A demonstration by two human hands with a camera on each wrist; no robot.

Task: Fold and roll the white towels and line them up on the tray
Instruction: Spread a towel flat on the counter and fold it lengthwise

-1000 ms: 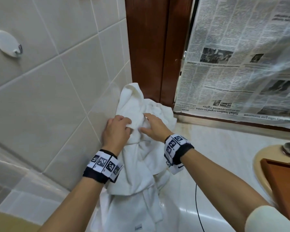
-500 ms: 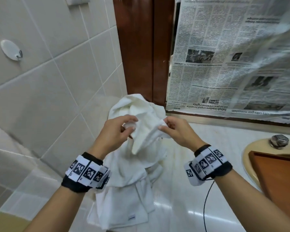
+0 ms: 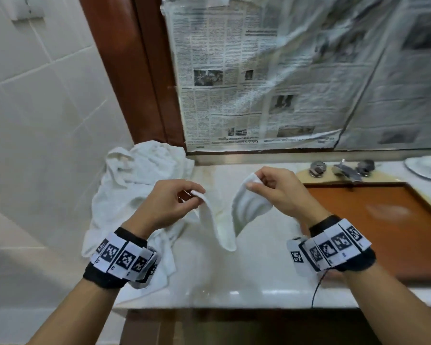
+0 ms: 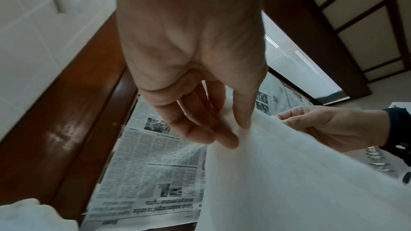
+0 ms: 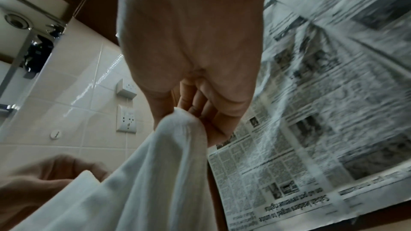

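Both hands are up over the marble counter (image 3: 234,275) w/ one small white towel (image 3: 225,220) strung between them, sagging in a U at centre frame. Left hand (image 3: 168,207) pinches one top corner betw. thumb and fingertips (image 4: 224,140), other fingers loosely curled; right hand (image 3: 281,192) pinches the opposite corner the same way, cloth bunched at the thumb (image 5: 164,111). The rest of the white towels sit in a crumpled heap (image 3: 139,195) at approx. 10 o'clock from the hands, against the tiled wall (image 3: 47,120); the brown tray (image 3: 373,220) lies at 3 o'clock, nothing on it as far as visible. Step in hand, I'd judge: opening the towel out before folding. To do it well: draw the hands apart til the top edge is taut and level, no twist, then lower it flat on the bare counter at 6 o'clock, far edge landing first. Re-pinch the right corner if it's bunched rather than a true corner, or the fold will be skewed. Keep the hanging end clear of the heap so it doesn't drag another towel along. Faucet (image 3: 343,168) at 1–2 o'clock: stay off that side, may be wet, can't tell.
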